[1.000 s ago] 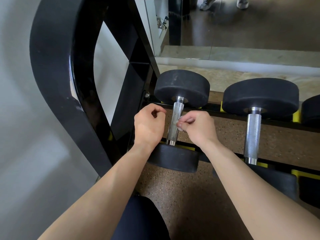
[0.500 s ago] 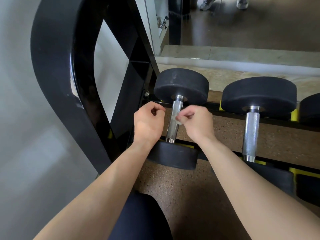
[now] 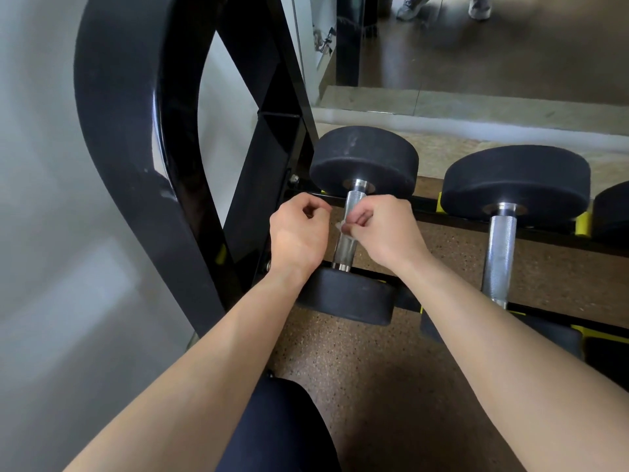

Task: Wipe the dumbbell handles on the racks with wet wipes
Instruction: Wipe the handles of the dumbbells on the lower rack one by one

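Right hand (image 3: pixel 384 231) pinches wipe (image 3: pixel 339 227) on handle (image 3: pixel 344 248); left hand (image 3: pixel 296 235) curled (contents unclear); rack upright (image 3: pixel 272 165) close left, second dumbbell (image 3: pixel 515 182) right.

Head camera looks steeply down (wide-angle, close in) onto the dumbbell rack (image 3: pixel 272 158).

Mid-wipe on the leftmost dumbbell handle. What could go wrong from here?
The right hand pinches a small visible scrap of wet wipe at the handle; it could snag on the knurling and slip out.
The lower stretch near the front head may be missed.
The left hand sits tight beside the handle; a rolling dumbbell could pinch fingers.
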Motion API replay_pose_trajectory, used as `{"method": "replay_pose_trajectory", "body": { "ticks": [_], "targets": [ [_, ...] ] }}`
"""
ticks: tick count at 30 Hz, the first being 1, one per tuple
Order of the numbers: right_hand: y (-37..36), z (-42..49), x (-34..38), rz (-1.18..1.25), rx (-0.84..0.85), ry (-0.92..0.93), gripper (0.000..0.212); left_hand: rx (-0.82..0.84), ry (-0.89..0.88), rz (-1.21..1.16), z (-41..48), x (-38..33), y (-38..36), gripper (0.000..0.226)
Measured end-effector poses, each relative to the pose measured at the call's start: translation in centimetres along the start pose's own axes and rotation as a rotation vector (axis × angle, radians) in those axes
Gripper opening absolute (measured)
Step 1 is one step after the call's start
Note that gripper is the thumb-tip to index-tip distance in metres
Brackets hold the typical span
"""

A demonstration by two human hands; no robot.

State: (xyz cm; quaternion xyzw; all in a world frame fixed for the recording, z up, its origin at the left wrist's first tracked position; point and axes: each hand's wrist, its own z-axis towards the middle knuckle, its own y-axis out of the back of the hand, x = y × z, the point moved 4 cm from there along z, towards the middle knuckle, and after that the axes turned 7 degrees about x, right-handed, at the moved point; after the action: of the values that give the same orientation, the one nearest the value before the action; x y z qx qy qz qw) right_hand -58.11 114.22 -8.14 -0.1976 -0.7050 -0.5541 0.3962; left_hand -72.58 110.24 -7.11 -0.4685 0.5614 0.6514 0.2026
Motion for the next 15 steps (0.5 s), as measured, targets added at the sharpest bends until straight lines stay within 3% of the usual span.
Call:
{"method": "replay_pose_trajectory", "body": {
  "ticks": [5,8,11,15],
  "targets": [
    [-1.0,-1.3,-0.4,-0.149,0.301,-0.003,0.019,0.016,0.005,-0.013,0.1,0.0,0.0,0.023],
    [0.2,0.5,0.0,-0.13,0.132,0.031,0.023,0.026,0.012,-0.036,0.1,0.2,-0.1,0.023],
    [1.2,2.0,0.7,-0.075,-0.092,0.046,0.008,0.015,0.001,-0.08,0.1,0.5,0.0,0.022],
    [-0.6,0.6,0.5,-0.176,-0.005,0.064,0.004,0.022,-0.005,-0.088,0.2,0.6,0.0,0.021]
  ]
}}
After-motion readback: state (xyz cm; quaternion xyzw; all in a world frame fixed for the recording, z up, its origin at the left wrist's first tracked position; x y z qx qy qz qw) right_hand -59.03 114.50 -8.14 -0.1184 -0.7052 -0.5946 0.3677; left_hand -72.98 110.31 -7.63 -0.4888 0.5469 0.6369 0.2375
